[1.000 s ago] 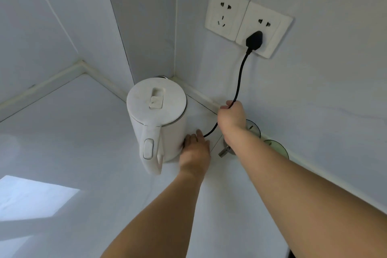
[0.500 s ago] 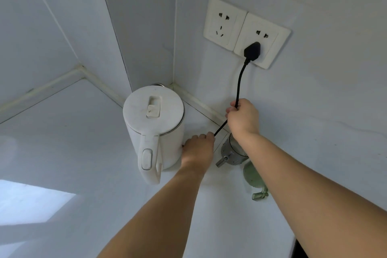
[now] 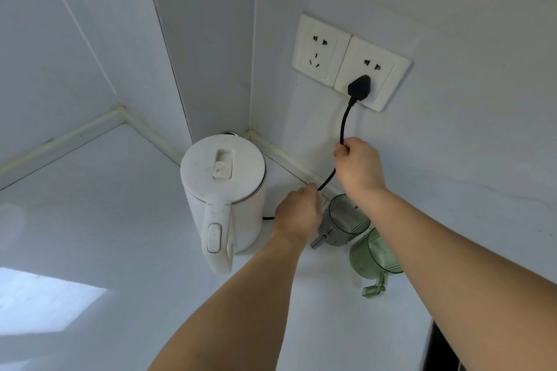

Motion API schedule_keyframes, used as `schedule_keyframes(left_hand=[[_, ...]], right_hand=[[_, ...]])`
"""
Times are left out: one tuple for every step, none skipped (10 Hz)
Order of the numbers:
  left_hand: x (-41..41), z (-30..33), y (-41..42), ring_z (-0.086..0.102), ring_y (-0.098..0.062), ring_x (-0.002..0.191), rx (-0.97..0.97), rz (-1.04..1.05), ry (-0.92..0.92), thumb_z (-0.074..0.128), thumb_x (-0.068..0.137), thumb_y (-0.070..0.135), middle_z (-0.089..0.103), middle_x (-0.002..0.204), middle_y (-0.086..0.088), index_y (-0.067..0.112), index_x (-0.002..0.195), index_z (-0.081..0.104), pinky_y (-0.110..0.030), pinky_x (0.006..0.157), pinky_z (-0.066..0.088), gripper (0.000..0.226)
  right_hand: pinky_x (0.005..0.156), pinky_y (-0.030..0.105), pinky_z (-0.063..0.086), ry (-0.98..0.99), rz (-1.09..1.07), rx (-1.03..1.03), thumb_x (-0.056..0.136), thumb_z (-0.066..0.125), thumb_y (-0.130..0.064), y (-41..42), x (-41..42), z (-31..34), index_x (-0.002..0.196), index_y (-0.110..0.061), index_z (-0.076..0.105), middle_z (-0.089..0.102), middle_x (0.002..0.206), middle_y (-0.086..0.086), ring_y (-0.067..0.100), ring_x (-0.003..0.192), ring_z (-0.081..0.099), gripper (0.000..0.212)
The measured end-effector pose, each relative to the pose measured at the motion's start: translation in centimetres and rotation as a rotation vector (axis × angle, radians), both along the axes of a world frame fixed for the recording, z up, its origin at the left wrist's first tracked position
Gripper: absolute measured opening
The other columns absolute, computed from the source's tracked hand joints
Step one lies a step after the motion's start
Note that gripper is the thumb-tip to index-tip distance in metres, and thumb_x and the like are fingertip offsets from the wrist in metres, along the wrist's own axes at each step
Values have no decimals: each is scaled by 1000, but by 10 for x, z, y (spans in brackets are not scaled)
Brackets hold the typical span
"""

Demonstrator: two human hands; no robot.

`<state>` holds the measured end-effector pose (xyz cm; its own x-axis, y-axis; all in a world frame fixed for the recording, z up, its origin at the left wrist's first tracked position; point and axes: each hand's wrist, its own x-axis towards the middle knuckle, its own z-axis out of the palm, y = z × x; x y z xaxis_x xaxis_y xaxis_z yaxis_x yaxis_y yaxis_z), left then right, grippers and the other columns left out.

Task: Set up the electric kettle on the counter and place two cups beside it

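Both my hands grip the black cord (image 3: 344, 123), my right hand (image 3: 358, 167) curled round it above my left hand (image 3: 298, 212), beside the white kettle (image 3: 224, 190).

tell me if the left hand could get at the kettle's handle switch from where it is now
Probably yes. The left hand grips the black power cord just right of the white plastic electric kettle, and the oval switch on the handle faces out with nothing over it. It would have to let go of the cord first.
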<state>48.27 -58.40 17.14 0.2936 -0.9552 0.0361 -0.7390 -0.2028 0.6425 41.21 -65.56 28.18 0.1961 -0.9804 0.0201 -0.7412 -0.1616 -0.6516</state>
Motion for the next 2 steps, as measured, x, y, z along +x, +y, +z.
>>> schedule_keyframes(left_hand=[[-1, 14, 7, 56, -32, 85, -23, 9, 38, 30, 104, 31, 62, 92, -13, 5, 97, 55, -41, 67, 48, 36], [-3, 22, 13, 54, -32, 92, -60, 31, 90, 33, 103, 29, 60, 101, -14, 3, 102, 56, -40, 73, 47, 34]], right_hand=[[48, 29, 31, -26, -14, 42, 95, 35, -11, 14, -4, 5, 81, 2, 52, 47, 66, 5, 24, 64, 45, 25], [64, 36, 46, -75, -59, 68, 95, 35, -15, 31, -11, 7, 105, 2, 57, 63, 92, 16, 33, 81, 57, 29]])
